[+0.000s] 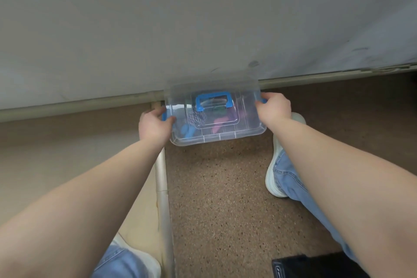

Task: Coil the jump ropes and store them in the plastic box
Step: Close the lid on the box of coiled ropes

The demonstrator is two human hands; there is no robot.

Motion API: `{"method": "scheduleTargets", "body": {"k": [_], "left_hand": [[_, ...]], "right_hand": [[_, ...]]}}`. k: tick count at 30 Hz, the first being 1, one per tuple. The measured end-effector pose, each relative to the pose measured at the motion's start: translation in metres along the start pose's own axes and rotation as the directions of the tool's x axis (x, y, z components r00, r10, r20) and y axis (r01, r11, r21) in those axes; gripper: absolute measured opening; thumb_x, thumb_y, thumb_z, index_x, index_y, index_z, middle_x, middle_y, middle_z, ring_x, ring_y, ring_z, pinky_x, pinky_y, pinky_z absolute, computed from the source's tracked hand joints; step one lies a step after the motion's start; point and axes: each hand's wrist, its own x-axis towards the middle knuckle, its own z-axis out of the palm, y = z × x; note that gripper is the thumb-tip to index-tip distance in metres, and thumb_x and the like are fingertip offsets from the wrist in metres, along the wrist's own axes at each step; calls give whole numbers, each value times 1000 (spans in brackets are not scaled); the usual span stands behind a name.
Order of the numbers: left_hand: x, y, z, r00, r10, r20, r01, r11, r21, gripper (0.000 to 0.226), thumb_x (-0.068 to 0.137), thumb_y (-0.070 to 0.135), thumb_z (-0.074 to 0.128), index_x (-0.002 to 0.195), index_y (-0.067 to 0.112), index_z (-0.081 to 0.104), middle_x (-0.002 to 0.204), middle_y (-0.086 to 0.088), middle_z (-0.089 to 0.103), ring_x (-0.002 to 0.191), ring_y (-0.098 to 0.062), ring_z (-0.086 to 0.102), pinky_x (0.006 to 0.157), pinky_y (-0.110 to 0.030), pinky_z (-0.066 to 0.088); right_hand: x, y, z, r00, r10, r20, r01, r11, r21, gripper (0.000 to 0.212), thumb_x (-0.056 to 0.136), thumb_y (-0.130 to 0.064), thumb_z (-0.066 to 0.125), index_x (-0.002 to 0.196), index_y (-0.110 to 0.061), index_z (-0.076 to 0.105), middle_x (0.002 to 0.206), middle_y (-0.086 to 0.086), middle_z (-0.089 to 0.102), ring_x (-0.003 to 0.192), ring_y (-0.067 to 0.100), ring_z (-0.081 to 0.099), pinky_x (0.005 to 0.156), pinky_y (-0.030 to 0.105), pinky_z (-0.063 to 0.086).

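A clear plastic box [246, 127] with a blue carry handle [212, 101] on its lid sits partly on the grey table's front edge and partly out over the floor. Through the lid I see coiled jump ropes [198, 117] with blue, pink and purple handles. My left hand [154, 127] grips the box's left end at a blue latch. My right hand [274, 107] grips the right end at the other blue latch.
The grey table [158, 29] fills the upper half of the view. Below are a speckled brown floor, a metal table leg [163, 187], my two white shoes with blue jeans, and a black object [316, 266] at the bottom right.
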Motion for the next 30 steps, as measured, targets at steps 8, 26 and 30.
{"method": "scheduleTargets", "body": {"k": [8,26,30], "left_hand": [[-4,1,5,999,-48,23,51,988,-143,54,84,32,73,136,25,59,134,-1,63,117,-22,62,98,-30,47],[-7,27,19,1000,8,-1,-7,947,322,22,90,16,50,99,0,61,96,-22,65,90,-43,64,69,-33,44],[-7,18,12,1000,23,14,-26,954,298,21,88,20,51,97,5,63,91,-19,65,83,-41,63,70,-36,50]], "right_hand": [[13,5,-4,987,98,125,-99,995,0,29,96,-24,60,120,-15,73,118,11,72,113,33,64,84,25,43],[11,-3,19,999,-3,-33,-5,970,-244,26,93,-14,61,116,-5,70,116,16,62,101,34,64,77,32,48],[10,-2,19,1000,0,-26,-6,970,-244,26,95,-15,61,117,-6,69,115,15,63,102,33,64,81,35,53]]}}
